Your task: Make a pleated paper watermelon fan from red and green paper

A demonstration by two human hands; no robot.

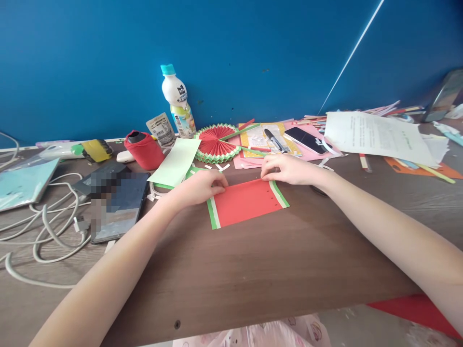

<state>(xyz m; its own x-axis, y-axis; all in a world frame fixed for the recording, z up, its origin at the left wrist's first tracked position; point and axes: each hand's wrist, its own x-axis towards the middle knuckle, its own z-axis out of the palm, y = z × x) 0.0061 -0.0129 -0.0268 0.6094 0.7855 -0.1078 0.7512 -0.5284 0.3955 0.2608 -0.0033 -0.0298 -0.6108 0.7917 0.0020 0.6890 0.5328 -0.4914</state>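
Observation:
A red sheet of paper (pixel 246 202) lies on the brown table, with white and green strips along its two short sides and a few dark dots near its right end. My left hand (pixel 204 188) pinches its far left corner. At the far right corner, my right hand (pixel 284 168) grips the paper between thumb and fingers. Just beyond the hands rests a round pleated paper fan (pixel 217 143), red with a green and white rim. Light green paper sheets (pixel 175 163) lie beside my left hand.
A drink bottle (pixel 177 101) stands against the blue wall. To the left are a tablet (pixel 125 205), tangled white cables (pixel 54 231) and a red pouch (pixel 144 150). Behind my right hand lie a phone (pixel 306 140), a pen (pixel 275 140) and a printed sheet (pixel 376 137).

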